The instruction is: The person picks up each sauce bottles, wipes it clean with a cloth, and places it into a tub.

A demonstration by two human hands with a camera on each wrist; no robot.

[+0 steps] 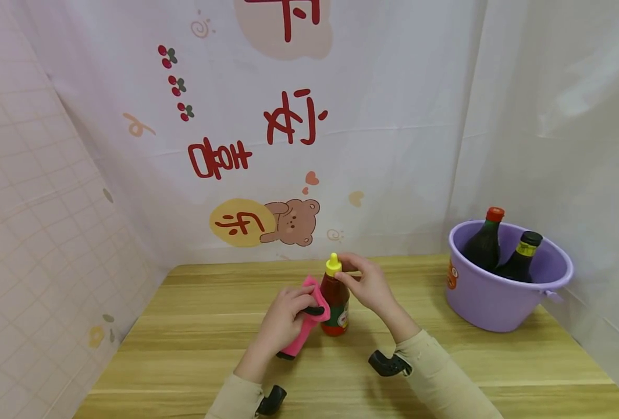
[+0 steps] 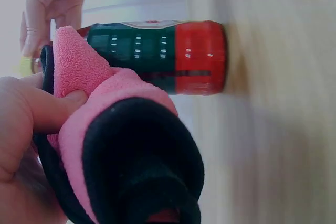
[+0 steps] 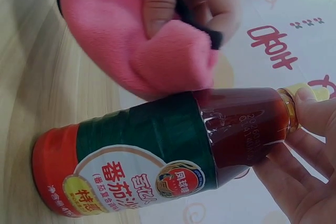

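A ketchup bottle (image 1: pixel 335 319) with a yellow cap (image 1: pixel 333 265) and a green and red label stands upright on the wooden table. My right hand (image 1: pixel 366 284) pinches it at the neck, just under the cap, with thumb and fingers. To its left, my left hand (image 1: pixel 282 319) grips a folded pink cloth (image 3: pixel 105 24) with black edging. In the right wrist view the cloth lies against the shoulder of the bottle, above the green part of the label. The left wrist view has the cloth covering part of the bottle (image 2: pixel 136 51).
A purple bucket (image 1: pixel 493 305) stands at the right of the table (image 1: pixel 199 343). Inside it lean a dark bottle with a red cap (image 1: pixel 482 244) and another with a black cap (image 1: pixel 519 262). A printed white curtain (image 1: pixel 393 145) hangs behind the table.
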